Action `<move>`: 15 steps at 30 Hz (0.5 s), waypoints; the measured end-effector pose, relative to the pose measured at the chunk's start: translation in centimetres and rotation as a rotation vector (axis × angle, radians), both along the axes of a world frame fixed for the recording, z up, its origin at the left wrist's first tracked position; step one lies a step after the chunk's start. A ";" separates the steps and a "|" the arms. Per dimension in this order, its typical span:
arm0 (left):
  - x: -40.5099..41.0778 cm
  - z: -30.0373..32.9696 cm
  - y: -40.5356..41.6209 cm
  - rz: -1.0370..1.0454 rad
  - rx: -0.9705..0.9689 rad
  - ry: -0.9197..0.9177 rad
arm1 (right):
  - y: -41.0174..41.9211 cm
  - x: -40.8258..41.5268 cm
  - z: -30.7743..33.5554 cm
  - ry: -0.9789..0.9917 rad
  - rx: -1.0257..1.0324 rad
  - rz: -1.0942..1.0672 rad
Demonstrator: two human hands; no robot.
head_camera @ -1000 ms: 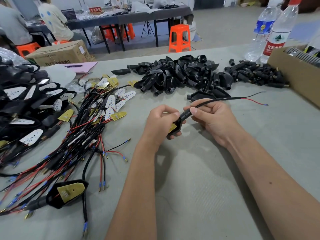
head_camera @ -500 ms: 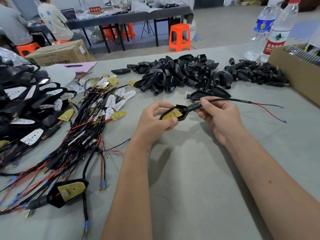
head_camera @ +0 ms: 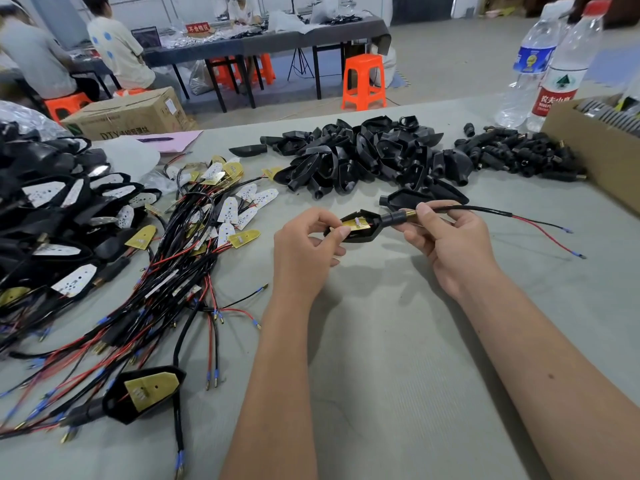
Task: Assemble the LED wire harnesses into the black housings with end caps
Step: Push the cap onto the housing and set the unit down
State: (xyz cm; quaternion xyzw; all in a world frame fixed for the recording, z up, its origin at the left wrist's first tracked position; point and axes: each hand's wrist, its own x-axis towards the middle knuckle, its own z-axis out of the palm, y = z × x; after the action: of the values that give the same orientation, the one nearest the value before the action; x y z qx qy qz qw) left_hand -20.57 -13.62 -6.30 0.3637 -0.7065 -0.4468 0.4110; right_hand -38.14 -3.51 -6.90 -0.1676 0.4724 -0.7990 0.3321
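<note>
Your left hand point(head_camera: 304, 247) pinches the black housing point(head_camera: 360, 228) between thumb and curled fingers, the thumb tip lying on the yellow board point(head_camera: 356, 224) seated inside it, and the housing is held up off the table point(head_camera: 398, 375) between your two hands. Your right hand point(head_camera: 446, 244) pinches the end cap point(head_camera: 398, 216) at the housing's narrow neck, fingertips closed round the ribbed sleeve and its brass tip, with the cable point(head_camera: 485, 211) trailing away past that grip to its red and black ends. To do this step well, keep the left thumb flat on the board so it stays down while you push; drive the cap straight along the neck, not at an angle, and feed slack in the cable so the thin wires just inside the neck are not kinked or pulled off the board. It looks nearly home; check that no gap shows beside your right fingertips before you let go
</note>
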 end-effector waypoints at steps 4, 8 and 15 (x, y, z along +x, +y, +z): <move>-0.1 -0.3 -0.3 0.099 -0.114 -0.100 | 0.0 0.3 0.1 0.089 -0.017 0.056; 0.0 0.0 0.0 0.074 -0.170 -0.150 | 0.0 0.3 0.1 0.076 0.002 0.016; 0.2 0.1 0.3 0.031 -0.102 -0.159 | 0.1 0.3 0.4 0.024 0.018 0.007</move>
State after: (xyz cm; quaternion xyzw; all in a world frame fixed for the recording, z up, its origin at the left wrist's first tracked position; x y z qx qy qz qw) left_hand -20.40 -13.34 -6.16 0.3876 -0.7530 -0.3734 0.3786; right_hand -37.82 -3.44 -6.54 -0.1757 0.4829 -0.7916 0.3308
